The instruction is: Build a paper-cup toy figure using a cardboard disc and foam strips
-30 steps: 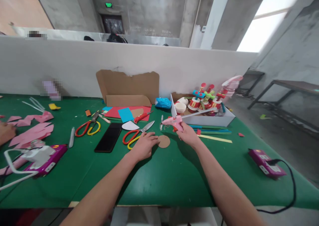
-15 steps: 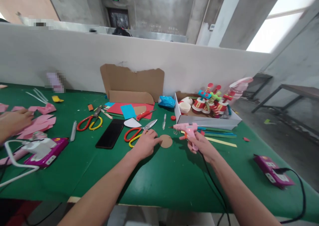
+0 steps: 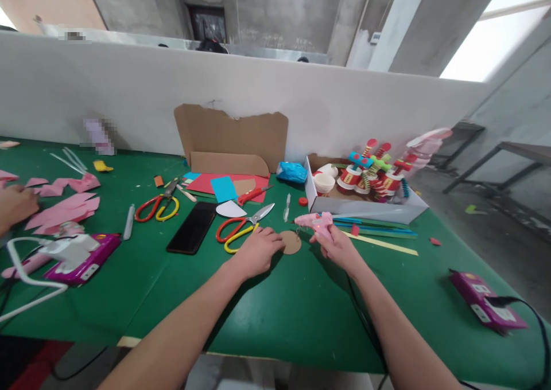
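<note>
My right hand (image 3: 338,251) is closed around the handle of a pink hot glue gun (image 3: 316,222). Its nozzle points left, just over the far side of a round cardboard disc (image 3: 293,243) on the green table. My left hand (image 3: 259,251) holds the disc's left edge with its fingertips; how far the thumb goes under is hidden. Beside that hand lie scissors (image 3: 235,235) with red and yellow handles, blades pointing away. A white paper piece (image 3: 231,209) and a black phone (image 3: 192,227) are farther left.
A white box (image 3: 365,208) with paper-cup figures stands at the back right, paper strips (image 3: 383,242) before it. Purple packs (image 3: 486,301) lie at both sides, with cords. Another person's hand (image 3: 17,206) is among pink paper (image 3: 64,212) at far left. Cardboard (image 3: 232,135) leans behind.
The glue gun has shifted left relative to the disc, its nozzle now nearer above it. My left fingers have moved slightly onto the disc's edge. The view has shifted a little.
</note>
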### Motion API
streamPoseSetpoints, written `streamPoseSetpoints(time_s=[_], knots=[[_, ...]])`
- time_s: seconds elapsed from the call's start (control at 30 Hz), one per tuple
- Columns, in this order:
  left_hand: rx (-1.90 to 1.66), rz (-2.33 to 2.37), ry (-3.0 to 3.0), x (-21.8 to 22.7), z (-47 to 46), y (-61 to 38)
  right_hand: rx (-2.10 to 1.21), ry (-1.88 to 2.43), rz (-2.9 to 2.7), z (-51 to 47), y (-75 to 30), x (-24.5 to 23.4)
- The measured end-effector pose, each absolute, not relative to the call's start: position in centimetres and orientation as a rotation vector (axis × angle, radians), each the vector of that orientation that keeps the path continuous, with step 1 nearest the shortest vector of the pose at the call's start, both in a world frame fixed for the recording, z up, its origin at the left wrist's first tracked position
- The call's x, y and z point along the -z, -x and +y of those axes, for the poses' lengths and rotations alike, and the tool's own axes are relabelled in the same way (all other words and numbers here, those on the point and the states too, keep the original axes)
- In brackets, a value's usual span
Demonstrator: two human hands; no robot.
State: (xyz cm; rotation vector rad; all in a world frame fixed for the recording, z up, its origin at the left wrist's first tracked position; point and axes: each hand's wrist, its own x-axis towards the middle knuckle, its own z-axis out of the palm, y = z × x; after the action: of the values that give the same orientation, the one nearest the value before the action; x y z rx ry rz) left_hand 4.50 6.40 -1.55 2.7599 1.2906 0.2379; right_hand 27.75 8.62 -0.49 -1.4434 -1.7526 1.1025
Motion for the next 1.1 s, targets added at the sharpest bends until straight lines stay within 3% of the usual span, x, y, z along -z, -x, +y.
streamPoseSetpoints(time_s=[1.1], knots=[[-0.211,1.298,-2.748,1.6,6.3,-4.6,-0.860,1.585,-1.965,7.3,-28.9,-0.4]])
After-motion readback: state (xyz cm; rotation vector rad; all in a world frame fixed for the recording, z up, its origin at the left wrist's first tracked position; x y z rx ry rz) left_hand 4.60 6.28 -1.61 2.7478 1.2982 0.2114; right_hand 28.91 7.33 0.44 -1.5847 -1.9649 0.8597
